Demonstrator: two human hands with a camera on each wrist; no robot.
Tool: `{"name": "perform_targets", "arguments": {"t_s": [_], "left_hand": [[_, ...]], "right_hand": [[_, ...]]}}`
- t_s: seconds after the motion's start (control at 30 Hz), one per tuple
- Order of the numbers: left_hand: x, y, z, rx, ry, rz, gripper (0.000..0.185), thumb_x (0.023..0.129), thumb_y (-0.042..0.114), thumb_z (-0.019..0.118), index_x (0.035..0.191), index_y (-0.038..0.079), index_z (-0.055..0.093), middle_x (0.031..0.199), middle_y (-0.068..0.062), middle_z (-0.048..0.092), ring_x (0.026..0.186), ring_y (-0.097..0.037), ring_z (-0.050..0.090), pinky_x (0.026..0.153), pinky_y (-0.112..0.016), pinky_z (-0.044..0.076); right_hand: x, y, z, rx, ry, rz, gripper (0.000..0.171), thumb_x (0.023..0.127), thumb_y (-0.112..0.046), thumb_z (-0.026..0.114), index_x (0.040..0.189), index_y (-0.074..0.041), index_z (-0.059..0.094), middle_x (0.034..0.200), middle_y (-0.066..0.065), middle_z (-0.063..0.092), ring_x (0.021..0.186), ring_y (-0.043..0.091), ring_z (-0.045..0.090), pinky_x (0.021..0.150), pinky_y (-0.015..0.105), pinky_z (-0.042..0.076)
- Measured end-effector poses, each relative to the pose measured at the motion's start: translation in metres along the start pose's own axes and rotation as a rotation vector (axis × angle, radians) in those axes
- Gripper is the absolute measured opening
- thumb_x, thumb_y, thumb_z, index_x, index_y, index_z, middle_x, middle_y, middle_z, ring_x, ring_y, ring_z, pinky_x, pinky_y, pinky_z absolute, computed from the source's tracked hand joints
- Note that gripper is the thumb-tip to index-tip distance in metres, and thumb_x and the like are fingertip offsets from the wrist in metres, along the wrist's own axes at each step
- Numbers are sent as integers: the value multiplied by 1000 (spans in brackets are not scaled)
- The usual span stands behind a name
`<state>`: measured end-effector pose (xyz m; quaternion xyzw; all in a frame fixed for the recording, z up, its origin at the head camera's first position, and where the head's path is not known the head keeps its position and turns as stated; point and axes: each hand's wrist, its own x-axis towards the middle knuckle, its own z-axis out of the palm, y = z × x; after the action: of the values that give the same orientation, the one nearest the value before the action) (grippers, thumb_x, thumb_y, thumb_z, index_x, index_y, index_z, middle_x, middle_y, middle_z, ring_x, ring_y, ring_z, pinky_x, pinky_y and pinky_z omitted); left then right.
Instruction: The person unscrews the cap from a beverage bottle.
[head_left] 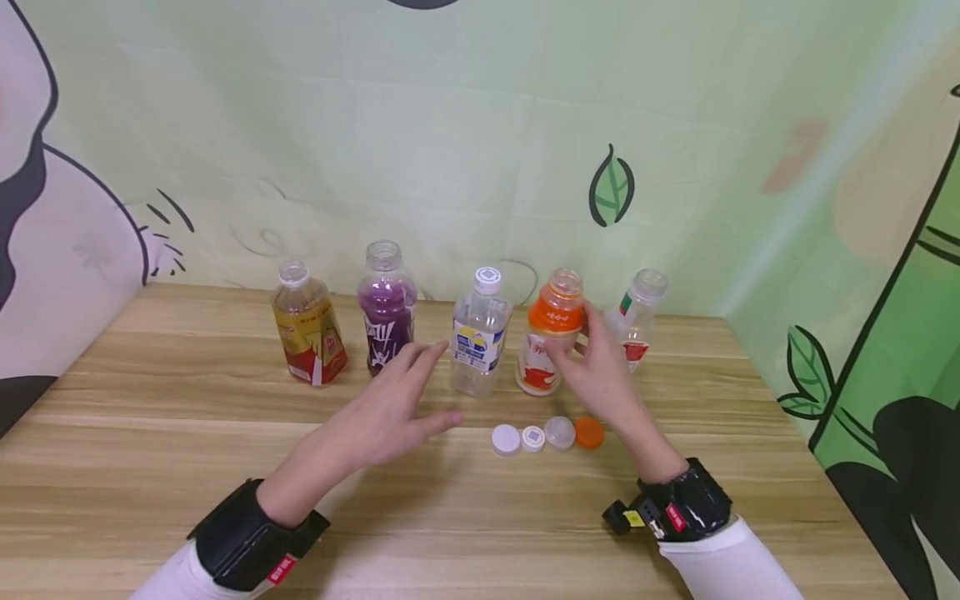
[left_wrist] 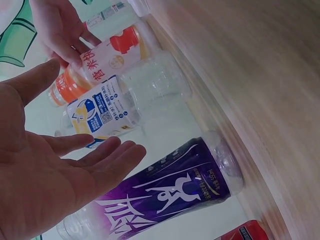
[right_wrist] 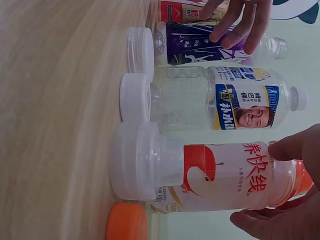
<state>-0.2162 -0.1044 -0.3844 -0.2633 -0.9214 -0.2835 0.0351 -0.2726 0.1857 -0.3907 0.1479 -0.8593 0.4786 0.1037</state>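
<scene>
My right hand [head_left: 600, 367] holds an open-necked bottle with an orange shoulder [head_left: 555, 312] and a red-and-white label. The thumb lies on the near side and the fingers on the right side. This bottle [right_wrist: 215, 175] stands upright on the table. My left hand [head_left: 386, 408] hovers over the table with fingers spread, holding nothing. Just beyond its fingertips stands a clear bottle [head_left: 474, 379] with a blue-and-white label and a white cap [head_left: 487, 280] on top. Behind the left hand is a purple sports-drink bottle [head_left: 386, 304] without a cap.
A yellow-and-red drink bottle [head_left: 309, 329] stands at the left end of the row, a clear bottle [head_left: 647, 292] at the right end. In front lie a white cap [head_left: 506, 440], a small patterned cap [head_left: 533, 439], a translucent cap [head_left: 559, 433] and an orange cap [head_left: 588, 432]. A printed curtain [head_left: 450, 167] hangs behind.
</scene>
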Motion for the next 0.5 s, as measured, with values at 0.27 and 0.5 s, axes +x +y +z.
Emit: {"name": "perform_targets", "arguments": {"t_s": [0.27, 0.5], "left_hand": [[0, -1, 0, 13, 1, -4, 93, 92, 44, 76, 159, -1, 30, 149, -25, 42, 133, -40, 48, 109, -56, 42], [1, 0, 1, 7, -5, -29, 94, 92, 44, 76, 159, -1, 28, 150, -26, 41, 132, -41, 49, 108, -57, 43]], "right_hand": [[-1, -4, -1, -12, -4, -3, 73, 99, -14, 69, 158, -3, 27, 153, 16, 43, 139, 34, 44, 109, 56, 43], [-4, -9, -4, -63, 28, -15, 82, 99, -16, 70, 161, 0, 19, 163, 21, 28, 148, 36, 31, 116, 53, 34]]}}
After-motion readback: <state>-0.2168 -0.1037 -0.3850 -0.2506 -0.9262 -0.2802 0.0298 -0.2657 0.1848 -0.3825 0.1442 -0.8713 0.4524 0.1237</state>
